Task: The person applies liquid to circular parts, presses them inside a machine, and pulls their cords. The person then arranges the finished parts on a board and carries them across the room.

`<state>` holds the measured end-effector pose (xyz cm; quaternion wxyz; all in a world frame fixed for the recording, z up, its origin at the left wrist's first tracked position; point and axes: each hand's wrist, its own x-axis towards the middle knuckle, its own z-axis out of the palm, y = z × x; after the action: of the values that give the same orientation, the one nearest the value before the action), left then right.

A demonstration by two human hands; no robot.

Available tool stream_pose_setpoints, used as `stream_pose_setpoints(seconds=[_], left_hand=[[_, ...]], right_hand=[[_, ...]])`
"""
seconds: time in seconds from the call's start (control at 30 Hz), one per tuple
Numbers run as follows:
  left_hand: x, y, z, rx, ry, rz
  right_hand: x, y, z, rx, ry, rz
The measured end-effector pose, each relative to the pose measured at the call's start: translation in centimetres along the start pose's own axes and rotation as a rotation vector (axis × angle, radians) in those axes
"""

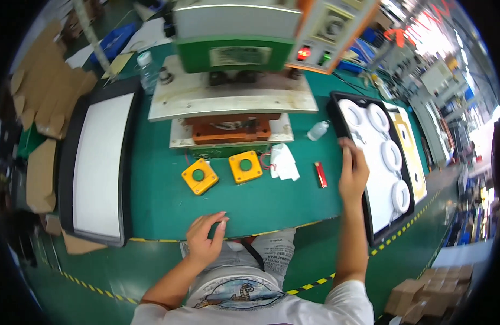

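Note:
Over the near edge of the green table, my left hand (205, 238) hangs with loosely bent fingers and thumb apart, and nothing shows in it. My right hand (354, 173) reaches to the left edge of a black tray (373, 230), fingers mostly stretched out; whether it touches the rim I cannot tell. On the tray's white liner lie several white ring-shaped parts (391, 156) with short tails. Ahead stands a press with a metal plate (234, 103) above a brown fixture block (231, 131). Two yellow button boxes (200, 177) with green buttons sit before it.
On the left lies another black tray (66, 179) with a white liner. A small clear bottle (317, 130), a red lighter-like object (321, 175) and a white tissue (284, 162) lie between press and right hand. An orange control box (315, 54) adjoins the press. Cardboard (41, 173) stands far left.

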<state>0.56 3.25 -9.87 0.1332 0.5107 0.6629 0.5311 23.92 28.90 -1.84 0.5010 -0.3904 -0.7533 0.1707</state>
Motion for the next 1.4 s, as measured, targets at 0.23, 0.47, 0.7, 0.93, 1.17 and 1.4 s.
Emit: stream_pose_setpoints(seconds=[0.23, 0.47, 0.7, 0.93, 1.17, 1.4], left_hand=[[0.3, 0.3, 0.7, 0.091, 0.026, 0.033], [0.0, 0.8, 0.8, 0.255, 0.116, 0.078], [-0.6, 1.0, 1.5, 0.284, 0.125, -0.041], [-0.6, 0.7, 0.0, 0.146, 0.045, -0.046], [-7.0, 2.0, -7.3, -0.047, 0.33, -0.43], [-32.8, -6.3, -12.6, -0.027, 1.042, -1.407]], right_hand=[[-13.2, -2.1, 4.8, 0.066, -0.539, -0.309], [-11.8, -2.7, 6.0, 0.144, -0.62, 0.003], [-11.6, -2.7, 6.1, 0.142, -0.676, 0.045], [-12.2, -3.1, 6.4, 0.138, -0.686, 0.08], [-11.3, -11.0, 9.0, 0.158, -1.206, -0.027], [-13.3, -22.1, 25.8, 0.158, -1.263, 0.299]])
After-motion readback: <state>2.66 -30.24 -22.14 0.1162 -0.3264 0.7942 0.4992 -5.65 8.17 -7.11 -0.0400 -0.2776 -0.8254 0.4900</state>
